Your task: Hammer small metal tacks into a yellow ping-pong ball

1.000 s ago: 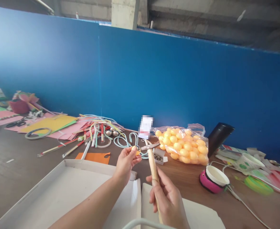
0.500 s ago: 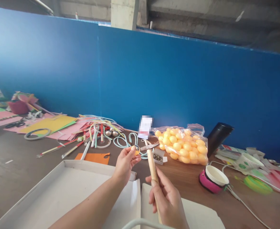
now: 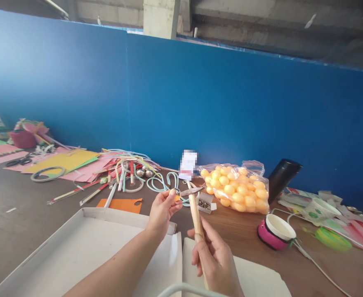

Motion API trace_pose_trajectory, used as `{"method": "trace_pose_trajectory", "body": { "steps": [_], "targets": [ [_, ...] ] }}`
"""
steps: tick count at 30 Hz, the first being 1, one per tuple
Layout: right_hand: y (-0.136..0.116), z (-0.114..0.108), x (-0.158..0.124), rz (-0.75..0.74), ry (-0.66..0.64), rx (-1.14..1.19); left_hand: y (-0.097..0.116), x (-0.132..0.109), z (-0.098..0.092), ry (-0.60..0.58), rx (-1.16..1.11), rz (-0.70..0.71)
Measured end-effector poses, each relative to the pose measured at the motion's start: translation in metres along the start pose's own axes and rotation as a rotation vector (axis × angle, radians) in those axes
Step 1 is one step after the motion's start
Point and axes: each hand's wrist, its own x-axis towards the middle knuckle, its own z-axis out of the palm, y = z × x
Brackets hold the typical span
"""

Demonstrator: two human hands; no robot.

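My right hand [image 3: 212, 253] is wrapped round the wooden handle of a hammer [image 3: 195, 214]. Its narrow metal head points up and away, with one end close to the fingers of my left hand [image 3: 163, 210]. Between that thumb and those fingers is a small round piece, shiny silver and yellow-orange [image 3: 177, 196]; its exact kind is hard to make out. Whether the hammer head touches it, I cannot tell. Just beyond the hammer lies a small open box [image 3: 206, 203] of little metal parts, beside a clear bag of orange balls [image 3: 235, 187].
Under my forearms is a shallow white box [image 3: 113, 243]. Coloured paper [image 3: 60, 161], tubes and sticks cover the table's left side. Toward the right stand a pink-wrapped white cup [image 3: 276, 233] and a black cylinder [image 3: 283, 179], with a white cord nearby. A blue partition [image 3: 200, 99] rises behind.
The hammer and my right hand have shifted very slightly left, toward my left hand. The left hand keeps its pinch in nearly the same place.
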Motion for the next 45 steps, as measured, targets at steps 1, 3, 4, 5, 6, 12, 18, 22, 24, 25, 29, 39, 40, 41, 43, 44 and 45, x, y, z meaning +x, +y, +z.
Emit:
{"method": "trace_pose_trajectory", "body": {
  "steps": [1, 3, 4, 5, 6, 12, 18, 22, 24, 25, 29, 39, 40, 41, 43, 44, 45],
  "targets": [
    [-0.0001, 0.0002, -0.0001, 0.002, 0.003, 0.001, 0.0000, 0.0001, 0.0000, -0.002, 0.002, 0.000],
    [-0.0002, 0.0007, -0.0003, 0.008, 0.001, 0.006, 0.0001, 0.0003, 0.0001, -0.003, -0.002, -0.005],
    [-0.0002, 0.0007, -0.0002, 0.009, 0.002, 0.013, 0.0003, 0.0003, 0.0001, -0.003, -0.008, -0.009],
    [-0.0001, 0.0006, 0.0000, 0.004, 0.007, 0.025, 0.0006, 0.0003, 0.0001, 0.000, -0.015, -0.012],
    [0.0000, 0.0002, 0.0002, -0.003, 0.016, 0.043, 0.0008, 0.0003, 0.0000, 0.003, -0.024, -0.017],
    [0.0012, -0.0039, 0.0022, -0.021, 0.058, 0.123, 0.0007, 0.0011, -0.0015, -0.013, -0.075, -0.053],
    [0.0011, -0.0020, 0.0008, -0.014, 0.035, 0.096, 0.0022, 0.0000, 0.0002, -0.014, -0.068, -0.053],
    [-0.0006, -0.0015, 0.0000, 0.003, -0.001, 0.019, 0.0030, -0.0019, 0.0014, -0.015, -0.022, -0.029],
    [-0.0009, -0.0018, 0.0000, -0.004, 0.006, 0.028, 0.0027, -0.0021, 0.0011, -0.019, -0.007, -0.018],
    [-0.0009, -0.0019, 0.0001, -0.003, 0.009, 0.032, 0.0024, -0.0019, 0.0008, -0.022, -0.005, -0.015],
    [-0.0008, -0.0014, 0.0001, 0.025, -0.008, 0.004, 0.0019, -0.0006, 0.0006, -0.017, -0.011, -0.015],
    [0.0007, -0.0009, 0.0005, 0.019, -0.001, -0.010, 0.0008, 0.0008, -0.0007, 0.023, 0.031, -0.009],
    [0.0009, -0.0011, 0.0006, 0.011, 0.000, -0.006, 0.0008, 0.0006, -0.0007, 0.025, 0.038, -0.008],
    [0.0009, -0.0012, 0.0007, 0.008, 0.002, -0.004, 0.0009, 0.0004, -0.0007, 0.024, 0.047, -0.006],
    [0.0003, -0.0010, 0.0008, 0.023, 0.003, -0.009, 0.0011, 0.0001, -0.0005, 0.019, 0.063, -0.006],
    [-0.0003, -0.0009, 0.0007, 0.032, 0.002, -0.015, 0.0012, 0.0001, -0.0004, 0.020, 0.068, -0.006],
    [-0.0010, -0.0007, 0.0006, 0.035, 0.003, -0.019, 0.0013, 0.0002, -0.0003, 0.025, 0.072, -0.007]
  ]
}}
